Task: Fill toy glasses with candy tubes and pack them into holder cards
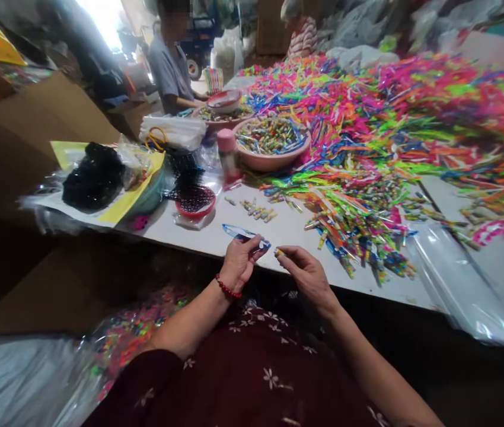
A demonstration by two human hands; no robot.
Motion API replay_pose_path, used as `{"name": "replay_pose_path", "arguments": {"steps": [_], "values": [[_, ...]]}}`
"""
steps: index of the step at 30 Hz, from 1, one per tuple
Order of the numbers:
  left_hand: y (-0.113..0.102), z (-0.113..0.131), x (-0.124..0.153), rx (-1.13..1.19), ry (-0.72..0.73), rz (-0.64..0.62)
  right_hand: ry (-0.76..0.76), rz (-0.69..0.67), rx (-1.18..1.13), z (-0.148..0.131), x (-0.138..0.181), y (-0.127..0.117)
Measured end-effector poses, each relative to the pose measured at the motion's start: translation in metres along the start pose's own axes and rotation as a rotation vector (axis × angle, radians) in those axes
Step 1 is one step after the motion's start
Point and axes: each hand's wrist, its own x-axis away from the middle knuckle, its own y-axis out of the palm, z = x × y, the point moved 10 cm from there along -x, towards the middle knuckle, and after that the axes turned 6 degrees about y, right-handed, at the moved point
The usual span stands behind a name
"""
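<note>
Over the near edge of the white table (207, 243), my left hand (242, 261) is closed on a blue-and-clear plastic strip (236, 230), which sticks out to the left and shows a short end beyond the fingertips. Just to its right, my right hand (308, 273) pinches a small yellow-and-white tube-like piece (277, 252) between thumb and finger. A little space separates the strip from that piece. Beyond my hands lies a loose group of similar small pieces (258, 210). On the right, a bundle of colourful strips with such ends (350, 231) reaches toward the table edge.
A large heap of bright strips (367, 107) covers the table's far right. Behind my hands stand a pink bowl (263, 161) of small pieces, a pink-capped bottle (229, 157) and a red basket (195, 201). Clear plastic sleeves (469, 284) lie right. Another person (169, 71) works at the far left.
</note>
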Motion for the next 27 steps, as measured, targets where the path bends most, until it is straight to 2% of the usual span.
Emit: {"name": "replay_pose_path", "arguments": {"steps": [8, 16, 21, 27], "values": [[0.004, -0.007, 0.007, -0.020, -0.019, -0.027, -0.103, 0.023, 0.058, 0.001, -0.003, -0.003], [0.002, -0.015, 0.007, -0.091, -0.089, 0.011, -0.295, 0.078, 0.348, -0.009, 0.002, -0.015], [0.001, -0.021, 0.004, -0.155, -0.134, 0.027, -0.318, 0.067, 0.448, -0.003, 0.004, -0.012], [-0.001, -0.029, -0.006, -0.264, -0.109, 0.022, -0.321, 0.049, 0.546, 0.015, 0.007, -0.010]]}}
